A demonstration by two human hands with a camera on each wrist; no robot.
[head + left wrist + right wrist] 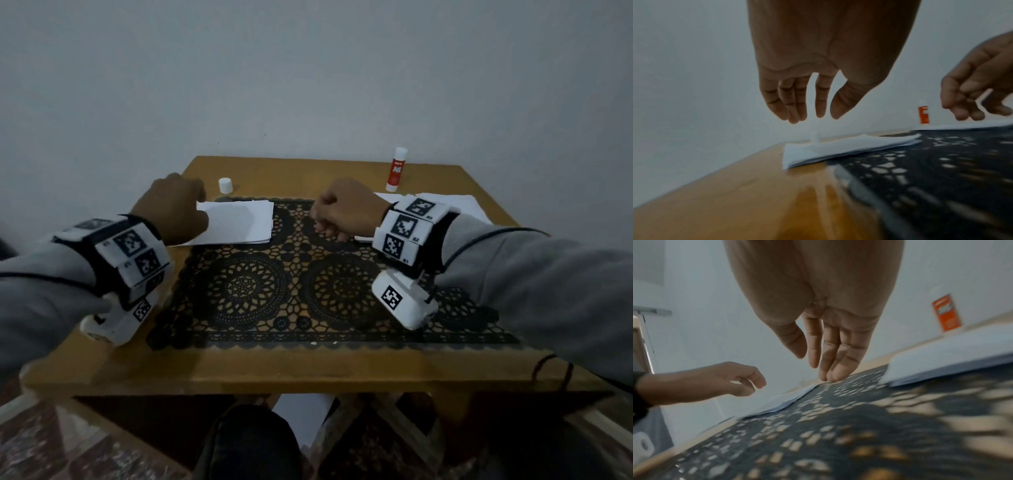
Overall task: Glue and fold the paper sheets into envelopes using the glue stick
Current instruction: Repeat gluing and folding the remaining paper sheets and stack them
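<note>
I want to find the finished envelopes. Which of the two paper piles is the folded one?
The pile under the left hand: the folded papers, smaller and creased. The flat sheets lie by the glue stick, behind the right wrist.

We list: table (342, 363), wood with a glossy, reflective top; black lace mat (308, 294), openwork cloth; folded sheets (239, 222), matt white paper; glue stick (396, 169), smooth plastic with red label; loose white cap (225, 185), plain plastic; our sleeves (534, 274), soft grey cloth.

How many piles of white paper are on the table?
2. One folded pile lies at the left edge of the black lace mat, under the left hand. One flat pile lies far right, beside the glue stick.
</note>
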